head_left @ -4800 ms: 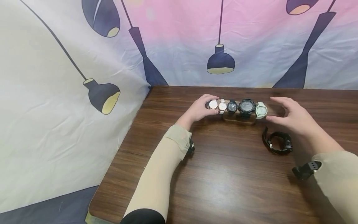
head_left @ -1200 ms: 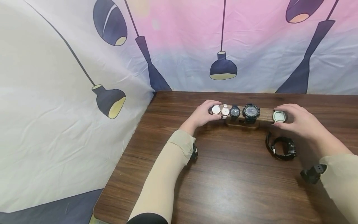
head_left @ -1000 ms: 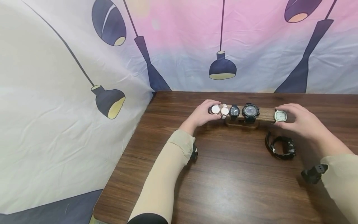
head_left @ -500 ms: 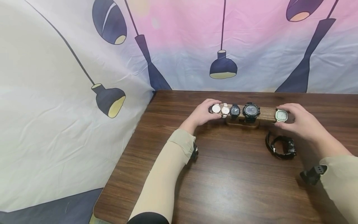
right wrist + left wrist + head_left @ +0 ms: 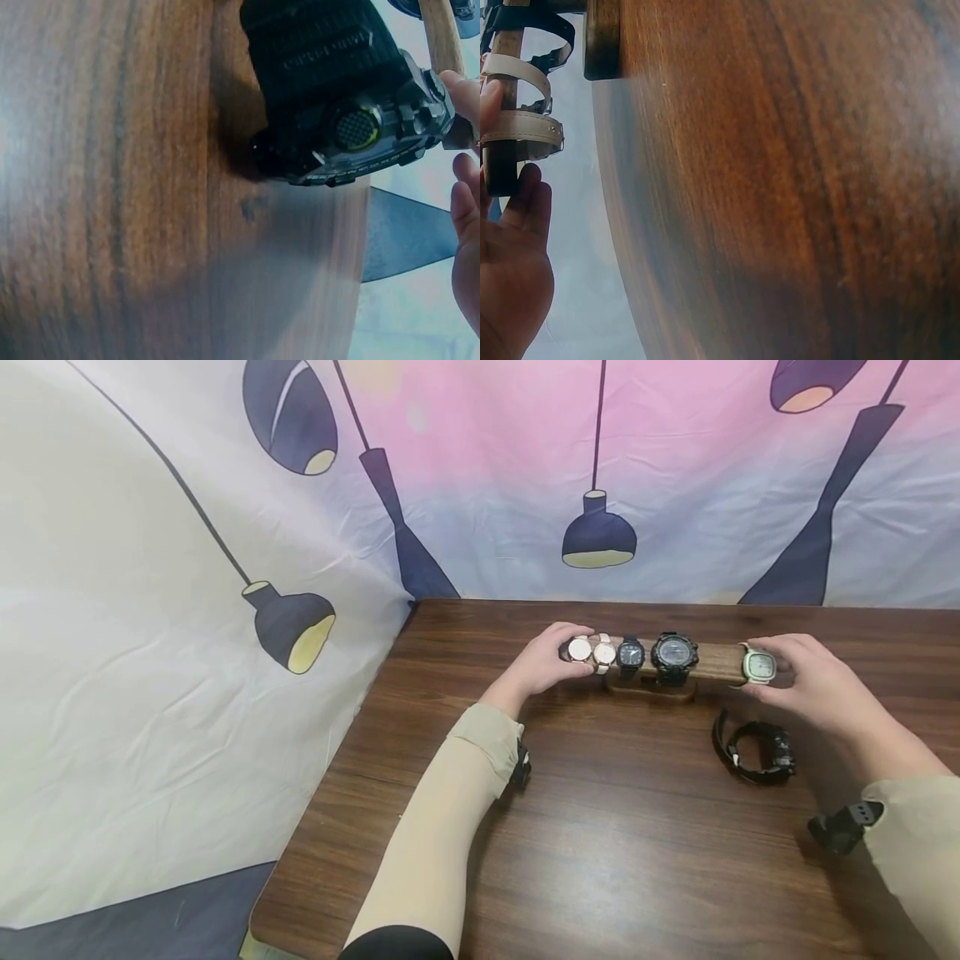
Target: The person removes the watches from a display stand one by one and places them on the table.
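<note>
A wooden watch stand (image 5: 717, 665) with a crossbar on a small base stands near the table's back. My left hand (image 5: 542, 662) grips its left end, around a white-faced watch (image 5: 579, 649); the left wrist view has the thumb at the pale straps (image 5: 525, 126). Along the bar follow another white watch (image 5: 603, 654), a small black watch (image 5: 630, 654) and a big black watch (image 5: 674, 653). At the right end, my right hand (image 5: 821, 683) pinches a pale green watch (image 5: 761, 667) between thumb and fingers. Bare wood shows between it and the big black one.
Another black watch (image 5: 753, 752) lies on its side on the brown table (image 5: 600, 827), in front of the right hand; it looms large in the right wrist view. A printed cloth (image 5: 487, 543) hangs behind the table's back edge.
The right hand, earlier apart from the green watch, has taken hold of it. That watch has slid right along the bar, away from the big black one. The left hand keeps its grip.
</note>
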A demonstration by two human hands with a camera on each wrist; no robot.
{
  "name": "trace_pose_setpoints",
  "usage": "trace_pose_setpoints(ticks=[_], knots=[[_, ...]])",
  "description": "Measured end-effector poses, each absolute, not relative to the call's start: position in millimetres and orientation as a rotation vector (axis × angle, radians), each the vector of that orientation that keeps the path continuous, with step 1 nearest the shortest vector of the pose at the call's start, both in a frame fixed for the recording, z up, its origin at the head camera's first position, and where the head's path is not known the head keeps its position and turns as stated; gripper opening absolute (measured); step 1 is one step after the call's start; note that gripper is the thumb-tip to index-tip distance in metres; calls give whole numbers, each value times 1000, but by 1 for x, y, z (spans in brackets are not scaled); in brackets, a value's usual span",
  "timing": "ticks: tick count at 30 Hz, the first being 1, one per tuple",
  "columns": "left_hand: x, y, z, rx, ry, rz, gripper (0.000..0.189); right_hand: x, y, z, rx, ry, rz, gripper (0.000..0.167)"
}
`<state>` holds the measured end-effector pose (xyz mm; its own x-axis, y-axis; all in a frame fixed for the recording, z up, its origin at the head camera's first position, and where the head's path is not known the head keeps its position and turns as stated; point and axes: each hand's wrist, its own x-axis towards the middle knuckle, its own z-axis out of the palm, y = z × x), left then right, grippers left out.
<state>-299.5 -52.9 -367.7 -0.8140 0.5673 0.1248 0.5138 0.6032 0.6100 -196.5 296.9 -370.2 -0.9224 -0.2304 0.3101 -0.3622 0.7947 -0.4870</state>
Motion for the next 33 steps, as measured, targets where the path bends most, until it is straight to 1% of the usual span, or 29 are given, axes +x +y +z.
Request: trace_pose_setpoints(ticks=[5,14,23,29,33], knots=[[-300,-54,-367,926,2732,996,60,-199,298,-372,531,-2770,793,67],[-300,-54,-366,927,2731,996,59,-208,297,-369,595,-2792,755,69],[-300,-54,-367,912,2730,980,59,-210,297,-369,567,-2812,744,66],[-300,-54,-366,912,2727,969,60,-207,301,-368,487,-2822,789,64],[-300,-53,-365,902,2725,964,60,-203,303,-369,416,-2851,814,67]])
